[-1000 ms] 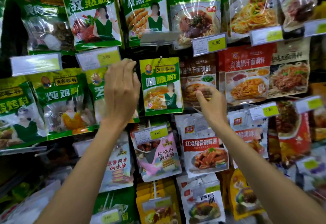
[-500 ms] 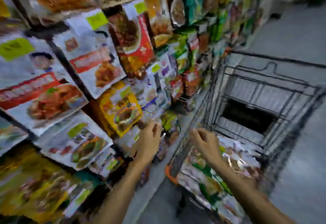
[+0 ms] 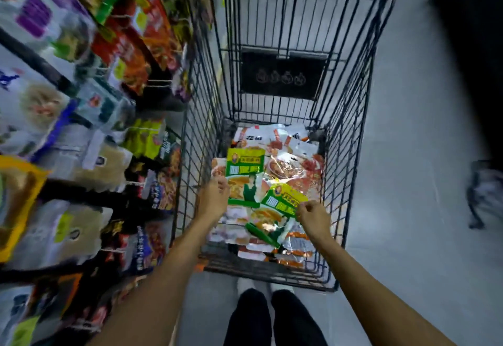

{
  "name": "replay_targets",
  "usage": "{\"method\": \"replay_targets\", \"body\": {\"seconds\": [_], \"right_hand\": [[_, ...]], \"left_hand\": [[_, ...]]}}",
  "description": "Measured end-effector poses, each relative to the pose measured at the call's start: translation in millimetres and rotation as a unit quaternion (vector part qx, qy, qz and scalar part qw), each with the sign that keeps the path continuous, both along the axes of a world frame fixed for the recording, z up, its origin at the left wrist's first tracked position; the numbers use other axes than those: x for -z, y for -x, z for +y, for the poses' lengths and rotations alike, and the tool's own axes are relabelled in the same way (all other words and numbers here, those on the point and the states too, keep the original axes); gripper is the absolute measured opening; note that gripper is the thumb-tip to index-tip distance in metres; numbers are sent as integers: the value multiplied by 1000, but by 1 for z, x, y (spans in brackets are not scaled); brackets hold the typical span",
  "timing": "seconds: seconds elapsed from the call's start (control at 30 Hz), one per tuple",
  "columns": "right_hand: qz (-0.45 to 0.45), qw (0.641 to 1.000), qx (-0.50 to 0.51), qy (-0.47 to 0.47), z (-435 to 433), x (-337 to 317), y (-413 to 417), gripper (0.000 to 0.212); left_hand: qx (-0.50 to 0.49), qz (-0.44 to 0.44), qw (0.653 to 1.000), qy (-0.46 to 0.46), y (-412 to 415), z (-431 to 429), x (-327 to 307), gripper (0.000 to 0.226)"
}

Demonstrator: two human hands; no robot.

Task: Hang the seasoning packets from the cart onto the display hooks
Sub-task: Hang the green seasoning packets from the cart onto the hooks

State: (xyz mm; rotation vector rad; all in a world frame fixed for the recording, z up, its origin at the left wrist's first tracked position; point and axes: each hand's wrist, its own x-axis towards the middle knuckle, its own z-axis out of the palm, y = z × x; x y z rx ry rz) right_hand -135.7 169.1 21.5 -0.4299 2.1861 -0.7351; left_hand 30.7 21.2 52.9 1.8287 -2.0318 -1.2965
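Pinched top corner of near green packet w/ R hand, down in cart. Curled L hand at edge of far green packet; grip unclear. Best lifted by hang-hole end, kept flat.

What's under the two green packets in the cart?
Red-and-white packets lie under both green packets, spread across the cart. What lies deeper, and the cart floor below them, is covered.

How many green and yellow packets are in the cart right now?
2. The straight green packet lies by the left hand, atop the red and white packets; the tilted green packet sits beside it, at the right hand. More may be buried underneath.
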Motion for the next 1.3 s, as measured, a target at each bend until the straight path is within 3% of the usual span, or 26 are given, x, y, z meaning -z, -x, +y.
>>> {"method": "replay_targets", "body": {"seconds": [0.13,0.2,0.4,0.5,0.63,0.73,0.87,0.93,1.07,1.3], "right_hand": [[-50,996,43,-63,4,58,-9,36],[-82,991,45,-93,2,80,-15,32],[-137,965,183,-126,-13,121,-33,81],[-145,952,233,-133,-20,130,-39,89],[-139,933,311,-114,-22,139,-42,75],[-131,925,336,-118,-23,138,-43,72],[-118,937,317,-81,-21,131,-46,26],[-121,943,303,-60,-20,126,-46,22],[-199,934,296,-4,-24,106,-43,17],[-174,952,241,72,-36,52,-28,19]], "left_hand": [[3,-32,999,-16,10,-20,53,3],[17,-49,998,-27,14,-28,78,7],[-13,-52,997,-59,31,-40,123,48],[-30,-61,996,-49,37,-43,131,54],[-80,-84,990,-75,41,-51,130,70],[-105,-76,986,-104,42,-56,125,48],[-133,-2,982,-132,36,-60,125,40],[-138,30,978,-153,36,-62,121,37],[-111,55,973,-193,36,-60,105,54],[-76,89,988,-100,22,-56,37,30]]}}
